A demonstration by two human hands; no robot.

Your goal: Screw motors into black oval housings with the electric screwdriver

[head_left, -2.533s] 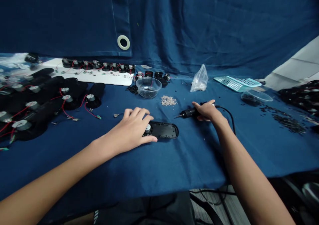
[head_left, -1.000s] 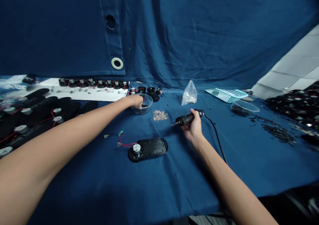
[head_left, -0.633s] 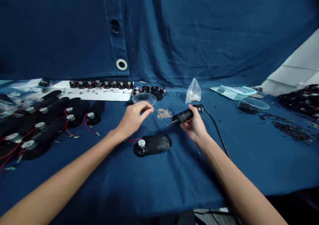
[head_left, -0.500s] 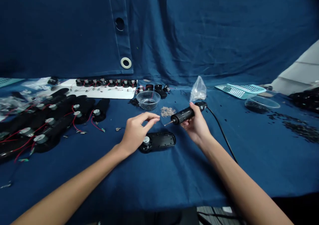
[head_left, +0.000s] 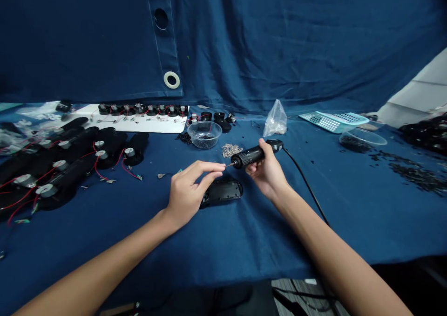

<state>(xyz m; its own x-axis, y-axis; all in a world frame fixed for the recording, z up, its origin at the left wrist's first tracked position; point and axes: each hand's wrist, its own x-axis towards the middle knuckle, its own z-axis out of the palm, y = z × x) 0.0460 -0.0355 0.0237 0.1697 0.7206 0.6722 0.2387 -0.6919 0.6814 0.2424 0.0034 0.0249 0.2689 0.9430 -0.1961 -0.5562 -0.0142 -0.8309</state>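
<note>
Head view: your right hand (head_left: 267, 171) grips an electric screwdriver (head_left: 251, 156), its long axis slanting down-left, tip just beside the fingertips of your left hand (head_left: 186, 195), which is half open, holding nothing visible, over a black plastic casing (head_left: 223, 191).

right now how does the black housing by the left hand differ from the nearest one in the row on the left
The black housing by the left hand lies alone and crosswise, while the row housing sits among others, pointing away. The row housing shows a silver motor with red wires trailing; the left hand hides that end of the black housing. Both are long, rounded and black.
</note>
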